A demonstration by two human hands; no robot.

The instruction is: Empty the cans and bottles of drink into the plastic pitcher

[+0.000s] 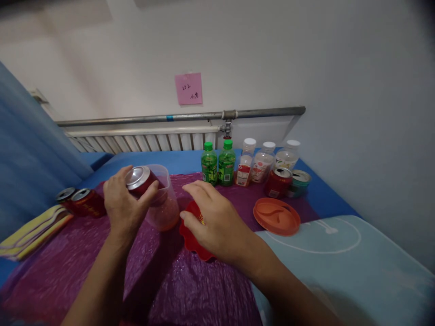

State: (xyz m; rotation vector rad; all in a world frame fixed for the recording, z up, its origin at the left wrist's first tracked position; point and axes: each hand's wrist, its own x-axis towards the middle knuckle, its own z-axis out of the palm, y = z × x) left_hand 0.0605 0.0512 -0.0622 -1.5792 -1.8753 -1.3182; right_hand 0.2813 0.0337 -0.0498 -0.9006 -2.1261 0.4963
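Note:
My left hand (122, 201) is wrapped round a red drink can (145, 181). The can is tipped over the mouth of a clear plastic pitcher (165, 210), its silver end facing up and towards me. Some reddish-orange colour shows low in the pitcher. My right hand (212, 219) hovers over a red scalloped bowl (193, 242), thumb and fingers apart. It hides much of the bowl, and I cannot tell whether it touches it. A bit of yellow marking shows between thumb and fingers.
Green-capped bottles (226, 165) and white-capped clear bottles (263, 165) stand at the back. Near them are another red can (278, 183), a teal can (300, 182) and an orange lid (277, 217). Red cans (86, 203) and a folded yellow cloth (32, 233) lie left, on purple plastic sheeting (190, 294).

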